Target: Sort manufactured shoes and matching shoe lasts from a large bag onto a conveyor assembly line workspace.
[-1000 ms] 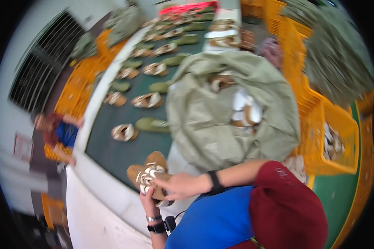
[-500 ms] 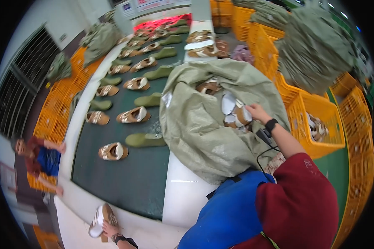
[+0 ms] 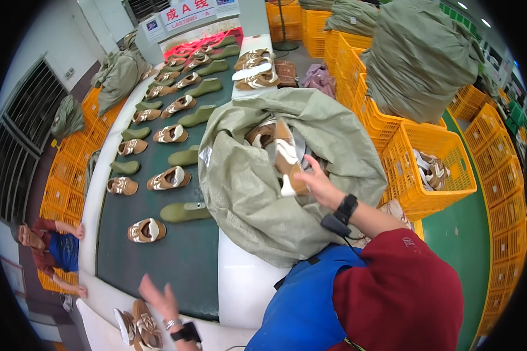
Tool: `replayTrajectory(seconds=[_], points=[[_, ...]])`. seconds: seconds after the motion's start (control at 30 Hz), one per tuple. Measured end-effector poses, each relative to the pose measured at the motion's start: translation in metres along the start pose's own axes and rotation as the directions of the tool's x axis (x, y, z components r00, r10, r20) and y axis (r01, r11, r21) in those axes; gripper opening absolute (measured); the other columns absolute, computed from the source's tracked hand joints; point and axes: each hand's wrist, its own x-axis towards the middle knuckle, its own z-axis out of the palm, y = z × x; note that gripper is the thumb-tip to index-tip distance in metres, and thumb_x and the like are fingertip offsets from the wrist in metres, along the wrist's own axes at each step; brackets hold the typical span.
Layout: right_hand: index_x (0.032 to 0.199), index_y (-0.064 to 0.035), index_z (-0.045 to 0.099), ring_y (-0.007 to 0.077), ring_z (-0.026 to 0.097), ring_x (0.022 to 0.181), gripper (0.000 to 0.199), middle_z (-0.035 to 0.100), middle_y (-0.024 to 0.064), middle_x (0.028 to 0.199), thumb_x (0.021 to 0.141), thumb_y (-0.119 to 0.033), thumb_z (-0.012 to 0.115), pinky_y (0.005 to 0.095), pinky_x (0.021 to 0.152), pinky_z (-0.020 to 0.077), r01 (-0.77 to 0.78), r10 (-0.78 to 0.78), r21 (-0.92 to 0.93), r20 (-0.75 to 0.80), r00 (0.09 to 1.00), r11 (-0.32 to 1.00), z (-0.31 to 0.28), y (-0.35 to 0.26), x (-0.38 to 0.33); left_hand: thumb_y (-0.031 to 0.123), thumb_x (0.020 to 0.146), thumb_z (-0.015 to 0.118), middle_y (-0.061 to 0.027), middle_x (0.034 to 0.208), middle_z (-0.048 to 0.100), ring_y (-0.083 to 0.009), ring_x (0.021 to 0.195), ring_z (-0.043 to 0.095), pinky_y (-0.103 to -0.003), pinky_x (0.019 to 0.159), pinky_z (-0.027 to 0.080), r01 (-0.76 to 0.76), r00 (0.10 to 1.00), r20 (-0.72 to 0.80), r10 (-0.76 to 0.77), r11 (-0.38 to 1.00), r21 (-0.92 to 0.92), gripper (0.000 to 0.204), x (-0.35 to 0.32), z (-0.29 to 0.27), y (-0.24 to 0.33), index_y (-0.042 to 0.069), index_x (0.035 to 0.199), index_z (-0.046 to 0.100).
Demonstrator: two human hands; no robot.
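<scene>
My right hand [image 3: 321,182] is closed on the heel end of a brown-and-white shoe [image 3: 287,158], tilted upright above an open grey-green sack [image 3: 240,216]. Inside the sack lie more shoes [image 3: 261,136], partly hidden by its folds. My left hand [image 3: 161,297], slightly blurred, has its fingers apart and holds nothing. It hovers over the near end of a dark green conveyor belt. Beside it, on the white table edge, are a brown shoe [image 3: 147,327] and a second, white-soled shoe [image 3: 125,325] lying against it.
Brown shoes and green shoe lasts [image 3: 184,212] stand in rows along the belt [image 3: 175,257]. Shoes lie on the white ledge [image 3: 257,79] beyond the sack. Yellow crates [image 3: 427,196] line the right, one holding shoes. A co-worker [image 3: 55,248] sits at the far left.
My left hand has let go of the shoe at the lower left and moved up and right. My right hand has lifted a shoe from among those in the sack. The view has shifted slightly.
</scene>
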Motion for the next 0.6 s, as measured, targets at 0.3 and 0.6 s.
replayTrajectory(seconds=[0.3, 0.6], points=[[0.127, -0.0038, 0.039, 0.0314, 0.046, 0.104, 0.072, 0.045, 0.0175, 0.116, 0.063, -0.019, 0.071, 0.0390, 0.092, 0.0359, 0.845, -0.514, -0.500, 0.682, 0.519, 0.190, 0.061, -0.037, -0.088, 0.009, 0.078, 0.061, -0.0121, 0.123, 0.043, -0.0231, 0.113, 0.043, -0.034, 0.095, 0.035, 0.511, 0.858, 0.512, 0.041, -0.171, -0.843, 0.062, 0.043, 0.059, 0.256, 0.006, 0.130, 0.027], [0.123, -0.0112, 0.045, 0.0328, 0.048, 0.102, 0.064, 0.053, 0.0143, 0.104, 0.068, -0.032, 0.069, 0.0439, 0.085, 0.0411, 0.520, 0.083, -0.842, 0.513, 0.854, -0.142, -0.071, 0.060, 0.054, 0.013, 0.085, 0.055, -0.0105, 0.119, 0.044, -0.0186, 0.106, 0.046, -0.031, 0.089, 0.041, 0.542, 0.840, 0.535, -0.093, 0.101, -0.834, 0.060, 0.020, 0.057, 0.212, 0.005, 0.132, 0.019]])
